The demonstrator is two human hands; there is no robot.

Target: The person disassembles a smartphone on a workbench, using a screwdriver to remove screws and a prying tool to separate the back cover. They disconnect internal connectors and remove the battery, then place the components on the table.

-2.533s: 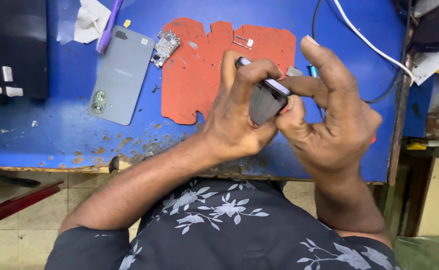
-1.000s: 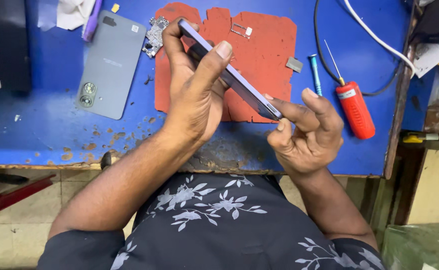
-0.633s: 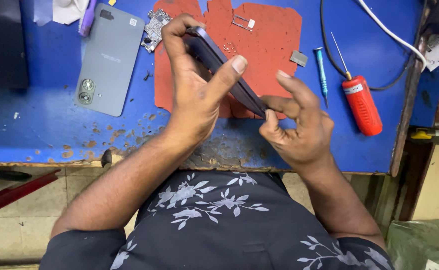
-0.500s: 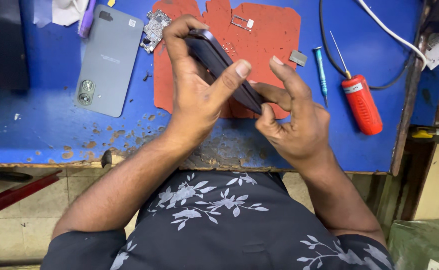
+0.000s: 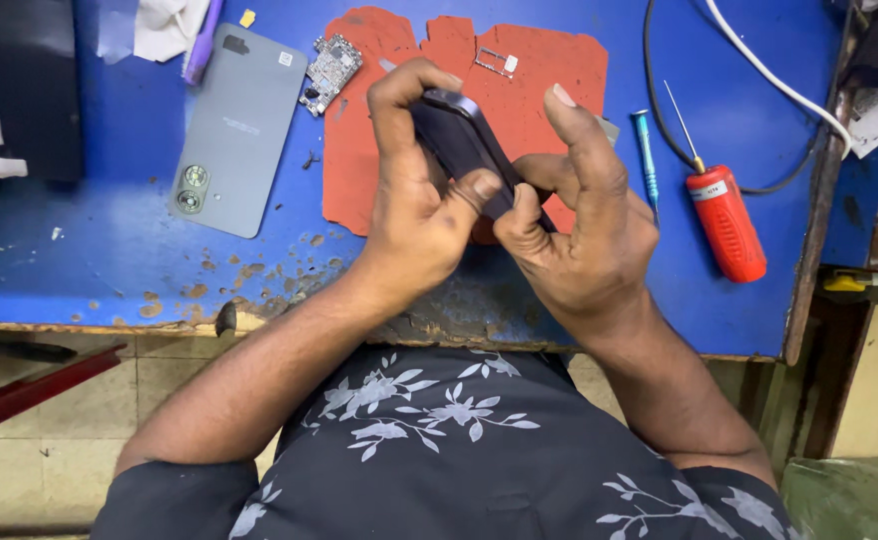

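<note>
Dark phone (image 5: 464, 150) held tilted above red mat (image 5: 549, 70) on blue counter (image 5: 79, 250), gripped by left hand (image 5: 414, 200) curled around it from 9 o'clock, right hand (image 5: 579, 235) pinching its lower end from 4 o'clock, fingers partly bent.

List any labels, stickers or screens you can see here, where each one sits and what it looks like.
White label: small rectangle on the red tool handle, right of the hands.
White sticker: tiny square at the grey phone back's top corner, upper left.
Screens: none showing; the dark phone in both hands is edge-on.
</note>
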